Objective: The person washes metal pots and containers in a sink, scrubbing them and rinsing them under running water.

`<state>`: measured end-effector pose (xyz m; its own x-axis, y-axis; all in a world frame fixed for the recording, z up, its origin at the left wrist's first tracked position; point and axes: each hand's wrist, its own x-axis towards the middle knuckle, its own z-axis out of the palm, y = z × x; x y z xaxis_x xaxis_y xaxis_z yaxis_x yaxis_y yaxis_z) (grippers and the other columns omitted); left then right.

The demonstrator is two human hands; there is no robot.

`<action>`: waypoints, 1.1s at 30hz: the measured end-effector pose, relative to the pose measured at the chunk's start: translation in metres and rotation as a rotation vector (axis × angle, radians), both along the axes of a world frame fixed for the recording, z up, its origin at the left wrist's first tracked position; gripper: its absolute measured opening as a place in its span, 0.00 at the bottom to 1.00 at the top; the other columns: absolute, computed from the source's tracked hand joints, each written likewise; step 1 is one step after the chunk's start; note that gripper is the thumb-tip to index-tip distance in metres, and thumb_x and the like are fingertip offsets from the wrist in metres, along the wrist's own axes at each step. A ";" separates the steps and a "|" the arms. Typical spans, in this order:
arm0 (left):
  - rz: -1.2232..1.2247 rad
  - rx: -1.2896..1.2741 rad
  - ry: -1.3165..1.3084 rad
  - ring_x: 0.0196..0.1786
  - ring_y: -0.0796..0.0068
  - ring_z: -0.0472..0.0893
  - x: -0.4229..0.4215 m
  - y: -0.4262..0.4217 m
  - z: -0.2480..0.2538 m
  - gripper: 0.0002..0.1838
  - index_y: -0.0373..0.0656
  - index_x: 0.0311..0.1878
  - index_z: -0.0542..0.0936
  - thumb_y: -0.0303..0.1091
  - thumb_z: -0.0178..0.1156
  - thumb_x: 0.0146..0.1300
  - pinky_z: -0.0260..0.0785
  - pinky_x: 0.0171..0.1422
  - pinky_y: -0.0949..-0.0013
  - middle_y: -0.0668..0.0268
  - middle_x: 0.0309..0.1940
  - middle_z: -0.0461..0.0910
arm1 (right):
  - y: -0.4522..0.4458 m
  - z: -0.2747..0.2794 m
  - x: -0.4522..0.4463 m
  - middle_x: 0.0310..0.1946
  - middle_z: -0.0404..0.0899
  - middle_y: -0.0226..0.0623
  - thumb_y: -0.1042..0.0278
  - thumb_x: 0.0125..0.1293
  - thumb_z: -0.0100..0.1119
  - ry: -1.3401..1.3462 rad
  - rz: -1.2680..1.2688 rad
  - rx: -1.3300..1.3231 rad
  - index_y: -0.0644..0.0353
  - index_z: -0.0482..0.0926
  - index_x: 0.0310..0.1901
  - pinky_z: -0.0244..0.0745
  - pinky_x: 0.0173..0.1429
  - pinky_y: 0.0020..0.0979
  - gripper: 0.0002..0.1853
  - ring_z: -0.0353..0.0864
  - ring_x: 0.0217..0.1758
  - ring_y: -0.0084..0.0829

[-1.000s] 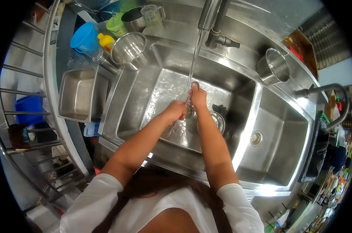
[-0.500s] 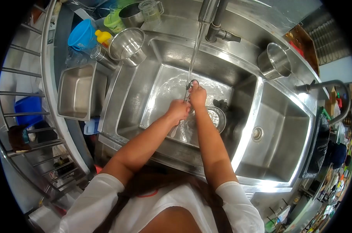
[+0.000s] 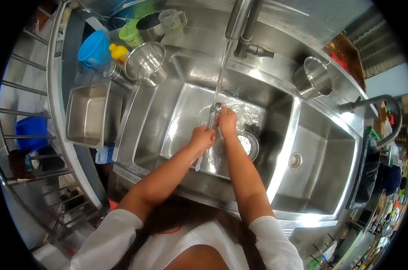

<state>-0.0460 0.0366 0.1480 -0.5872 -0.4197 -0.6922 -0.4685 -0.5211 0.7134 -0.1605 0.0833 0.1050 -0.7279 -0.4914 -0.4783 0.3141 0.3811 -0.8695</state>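
Inside the left basin of the steel sink, both hands are close together under a stream of running water. My left hand is closed around the handle of a long metal spoon, whose lower end sticks out below the fist. My right hand is closed at the spoon's upper end, near a small rounded metal head; the fingers partly hide it. Just below my right forearm a round metal bowl lies on the wet basin floor, with a dark scrubber beside it.
The faucet hangs above the basin. To the left stand a steel pot, a blue bucket, a yellow bottle and a rectangular steel pan. Rightward are a second basin, another pot and a curved black tap.
My hands have come slightly lower and toward the left in view, still on the spoon. More of the spoon's lower end shows beneath my left hand. The camera view has shifted slightly.
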 end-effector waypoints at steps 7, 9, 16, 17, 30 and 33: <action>0.052 0.289 0.056 0.12 0.85 0.55 0.006 -0.016 -0.008 0.06 0.40 0.26 0.70 0.30 0.54 0.55 0.44 0.14 0.78 0.71 0.15 0.64 | 0.001 0.055 -0.110 0.56 0.60 0.57 0.62 0.64 0.45 0.918 -0.359 -0.106 0.74 0.55 0.58 0.60 0.58 0.36 0.27 0.66 0.54 0.45; 0.062 0.326 0.045 0.12 0.85 0.55 0.005 -0.015 -0.004 0.08 0.41 0.23 0.69 0.30 0.55 0.55 0.44 0.14 0.78 0.72 0.15 0.63 | -0.013 0.067 -0.150 0.53 0.63 0.55 0.63 0.64 0.45 0.866 -0.362 -0.212 0.72 0.58 0.57 0.63 0.55 0.35 0.25 0.67 0.53 0.43; 0.074 0.328 0.074 0.12 0.85 0.57 0.000 -0.017 0.000 0.11 0.42 0.19 0.66 0.29 0.53 0.56 0.44 0.13 0.79 0.72 0.13 0.63 | -0.036 0.080 -0.204 0.31 0.74 0.42 0.64 0.64 0.45 0.516 -0.315 -0.374 0.67 0.72 0.41 0.74 0.34 0.29 0.14 0.77 0.35 0.32; 0.034 0.304 0.089 0.12 0.85 0.59 0.002 -0.018 0.002 0.11 0.42 0.20 0.67 0.30 0.53 0.56 0.45 0.13 0.79 0.71 0.13 0.63 | -0.036 0.078 -0.207 0.26 0.76 0.42 0.64 0.63 0.46 0.568 -0.305 -0.291 0.67 0.73 0.39 0.73 0.33 0.31 0.13 0.79 0.28 0.34; 0.007 0.072 0.033 0.19 0.84 0.67 -0.011 -0.018 0.023 0.09 0.35 0.36 0.72 0.32 0.52 0.59 0.56 0.19 0.81 0.62 0.26 0.76 | -0.026 0.069 -0.199 0.35 0.77 0.52 0.64 0.60 0.50 0.750 -0.232 -0.048 0.71 0.71 0.42 0.71 0.44 0.35 0.16 0.78 0.37 0.43; 0.016 0.072 0.002 0.20 0.83 0.68 -0.011 -0.017 0.031 0.10 0.33 0.38 0.72 0.31 0.51 0.58 0.57 0.20 0.82 0.59 0.29 0.78 | -0.016 0.060 -0.123 0.42 0.74 0.51 0.63 0.60 0.51 0.677 -0.380 -0.184 0.72 0.68 0.47 0.67 0.50 0.33 0.20 0.74 0.46 0.40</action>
<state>-0.0568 0.0197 0.1785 -0.5823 -0.3784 -0.7195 -0.4584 -0.5781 0.6750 -0.2837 0.0673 0.1650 -0.9648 -0.1796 0.1922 -0.2251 0.1857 -0.9565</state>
